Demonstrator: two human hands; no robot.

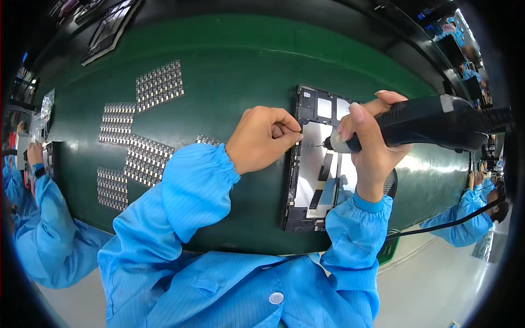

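Note:
My right hand (pixel 374 145) is wrapped round a black electric screwdriver (pixel 435 123), its thin bit pointing left. The bit is over an open tablet-like device (pixel 309 180) with a black frame, a shiny metal plate and dark flat ribbon cables. Whether the bit touches the device I cannot tell. At the device's left edge, my left hand (pixel 262 136) has thumb and forefinger pinched together. Anything between those fingertips is too small or hidden to make out.
Several panels of small circuit boards (pixel 159 86) lie on the green tabletop (pixel 229 65) to the left. A black cord (pixel 448 223) runs at the right. A round dark object (pixel 390 183) is partly behind my right wrist. People in blue sleeves (pixel 52 229) sit on both sides.

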